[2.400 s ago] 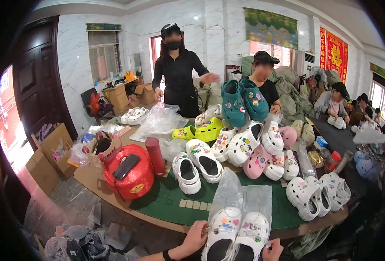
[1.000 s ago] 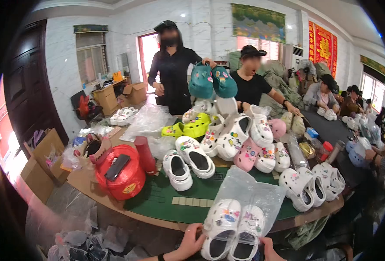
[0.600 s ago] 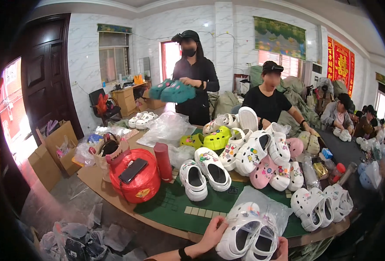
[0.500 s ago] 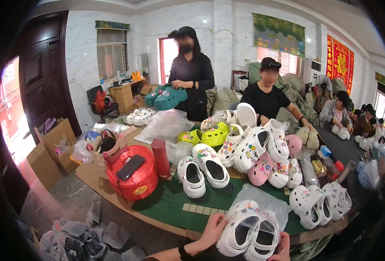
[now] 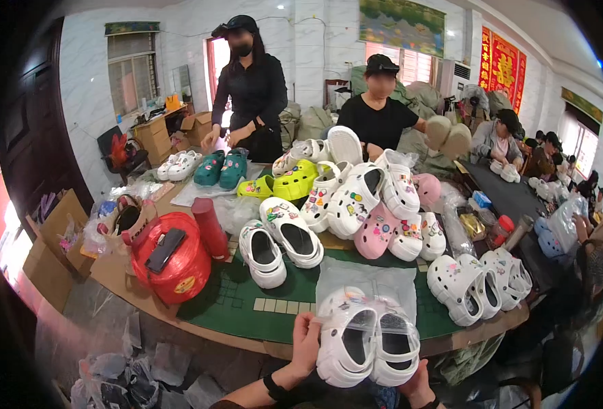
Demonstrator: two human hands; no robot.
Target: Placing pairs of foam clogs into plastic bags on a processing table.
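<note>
A pair of white clogs (image 5: 343, 349) is partly inside a clear plastic bag (image 5: 398, 278) at the table's near edge. Toes and straps lie under the film, while the heels stick out toward me. My left hand (image 5: 306, 341) is closed at the bag's edge, beside the left clog, its fingertips pinching the film. My right hand (image 5: 417, 385) supports the right clog's heel from below, its fingers partly hidden by the shoe. Beyond the bag stand two loose white clogs with colourful charms (image 5: 290, 233).
Piled clogs (image 5: 350, 203) in white, pink and lime fill the table's middle. More white clogs (image 5: 455, 290) stand at right. A red round bundle (image 5: 172, 269) with a phone (image 5: 166, 249) sits at left. Co-workers stand across the table; one has green clogs (image 5: 234, 169) before them.
My view has turned right. The bag now covers more of the clogs, and my right hand is lower under the heel. Across the table, a co-worker set down green clogs; another lifted a beige pair.
</note>
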